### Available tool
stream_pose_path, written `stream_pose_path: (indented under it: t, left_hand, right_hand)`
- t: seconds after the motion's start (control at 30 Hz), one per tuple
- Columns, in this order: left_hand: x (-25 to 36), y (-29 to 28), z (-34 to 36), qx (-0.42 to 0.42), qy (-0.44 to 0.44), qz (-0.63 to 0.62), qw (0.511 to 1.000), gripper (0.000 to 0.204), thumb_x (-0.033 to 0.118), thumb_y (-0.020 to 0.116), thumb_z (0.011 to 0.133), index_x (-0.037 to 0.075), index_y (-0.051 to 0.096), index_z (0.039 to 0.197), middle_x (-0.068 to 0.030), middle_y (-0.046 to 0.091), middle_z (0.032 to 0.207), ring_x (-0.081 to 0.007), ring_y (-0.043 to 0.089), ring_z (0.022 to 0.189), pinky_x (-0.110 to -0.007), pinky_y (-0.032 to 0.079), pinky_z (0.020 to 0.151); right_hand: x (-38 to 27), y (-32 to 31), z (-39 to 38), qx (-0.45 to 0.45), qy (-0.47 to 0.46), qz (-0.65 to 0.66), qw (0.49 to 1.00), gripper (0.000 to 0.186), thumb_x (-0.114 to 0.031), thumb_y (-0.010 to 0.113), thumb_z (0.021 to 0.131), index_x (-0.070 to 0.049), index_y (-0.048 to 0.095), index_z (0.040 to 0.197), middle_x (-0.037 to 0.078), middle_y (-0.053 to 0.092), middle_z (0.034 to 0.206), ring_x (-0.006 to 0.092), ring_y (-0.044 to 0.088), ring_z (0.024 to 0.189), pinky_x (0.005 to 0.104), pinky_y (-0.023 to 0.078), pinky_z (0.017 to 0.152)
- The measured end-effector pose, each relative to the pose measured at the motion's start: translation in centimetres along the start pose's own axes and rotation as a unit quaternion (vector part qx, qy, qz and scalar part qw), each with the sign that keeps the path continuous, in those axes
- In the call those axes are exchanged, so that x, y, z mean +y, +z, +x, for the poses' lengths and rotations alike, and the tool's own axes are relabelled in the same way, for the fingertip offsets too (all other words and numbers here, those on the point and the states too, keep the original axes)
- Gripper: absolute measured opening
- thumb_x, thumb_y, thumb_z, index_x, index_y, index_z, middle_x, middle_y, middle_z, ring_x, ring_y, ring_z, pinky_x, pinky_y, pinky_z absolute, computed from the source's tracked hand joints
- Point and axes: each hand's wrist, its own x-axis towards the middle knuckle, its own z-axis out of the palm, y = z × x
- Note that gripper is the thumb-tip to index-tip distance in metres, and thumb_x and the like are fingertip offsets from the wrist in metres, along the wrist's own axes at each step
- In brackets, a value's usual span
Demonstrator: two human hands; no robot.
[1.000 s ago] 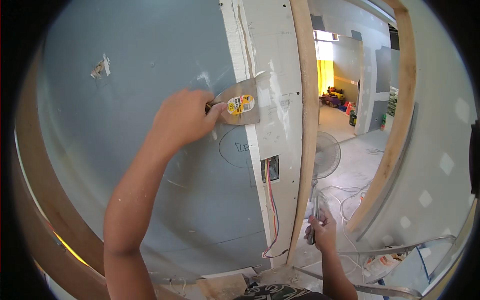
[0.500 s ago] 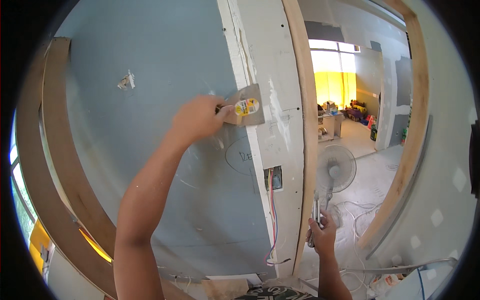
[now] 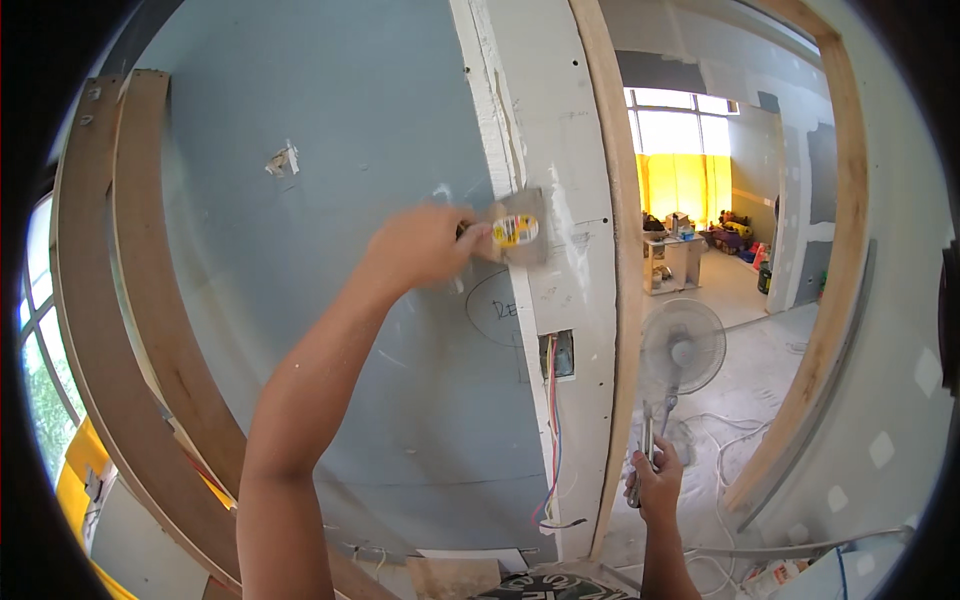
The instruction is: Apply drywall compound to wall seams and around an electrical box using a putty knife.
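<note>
My left hand [image 3: 425,245], blurred by motion, grips a putty knife [image 3: 535,245] with a broad metal blade and a coloured label. The blade lies over the whitish seam [image 3: 497,120] between the blue-grey wallboard [image 3: 330,90] and the pale strip [image 3: 590,290] beside the doorway. Whether its edge presses on the surface cannot be made out. Lower down and to the right, my right hand [image 3: 660,478] is closed around a slim grey metal tool [image 3: 647,440], held upright before the doorway; its exact kind does not show.
Below the blade, coloured wires [image 3: 555,430] hang from an electrical box [image 3: 562,355] in the wall. A wooden door frame [image 3: 622,260] stands to the right. Through it show a standing fan [image 3: 682,345], a white cable [image 3: 720,460] and a small table [image 3: 675,262]. Brown boards [image 3: 140,200] lean at left.
My left hand and the putty knife have moved a little down along the seam and slightly right. My right hand still holds the slim tool. The whole view has shifted slightly.
</note>
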Motion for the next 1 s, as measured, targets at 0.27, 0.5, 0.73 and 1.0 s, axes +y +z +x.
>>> stream_pose_path:
  t: [0.27, 0.5, 0.73, 1.0]
  left_hand:
    - [-1.5, -0.6, 1.5, 0.068, -0.03, 0.0, 0.997, 0.042, 0.046, 0.061, 0.097, 0.006, 0.074, 0.091, -0.0149, 0.071, 0.079, -0.036, 0.067, 0.077, -0.045, 0.05, 0.069]
    - [-1.7, -0.7, 2.0, 0.03, -0.046, -0.012, 0.998, 0.044, 0.049, 0.062, 0.096, 0.007, 0.076, 0.105, -0.0169, 0.075, 0.094, -0.0379, 0.069, 0.088, -0.046, 0.053, 0.077]
    - [-2.1, 0.0, 2.1, 0.034, -0.033, -0.062, 0.997, 0.044, 0.047, 0.063, 0.096, 0.004, 0.075, 0.098, -0.0149, 0.072, 0.085, -0.0313, 0.066, 0.079, -0.043, 0.051, 0.073]
    - [-2.0, 0.6, 2.6, 0.057, -0.035, -0.047, 0.997, 0.046, 0.046, 0.064, 0.097, 0.002, 0.074, 0.09, -0.0133, 0.068, 0.074, -0.0253, 0.063, 0.068, -0.04, 0.049, 0.067]
  right_hand:
    - [1.0, -0.8, -1.9, 0.02, 0.008, 0.001, 1.0, 0.047, -0.006, 0.066, 0.096, 0.003, 0.051, 0.139, 0.008, 0.06, 0.08, 0.0131, 0.057, 0.049, 0.0293, 0.047, 0.037]
    - [3.0, -2.5, -2.3, 0.026, 0.034, 0.008, 0.999, 0.045, -0.005, 0.061, 0.097, 0.003, 0.051, 0.14, 0.008, 0.06, 0.085, 0.0134, 0.059, 0.052, 0.0295, 0.049, 0.039]
    - [5.3, -3.8, -3.8, 0.032, 0.058, 0.006, 0.998, 0.044, -0.002, 0.058, 0.097, 0.005, 0.05, 0.14, 0.009, 0.061, 0.086, 0.0131, 0.059, 0.054, 0.0299, 0.051, 0.042]
    - [6.0, -5.6, -5.0, 0.068, 0.079, 0.016, 0.994, 0.044, -0.005, 0.058, 0.097, 0.0, 0.052, 0.14, 0.008, 0.061, 0.087, 0.0143, 0.06, 0.058, 0.0305, 0.051, 0.043]
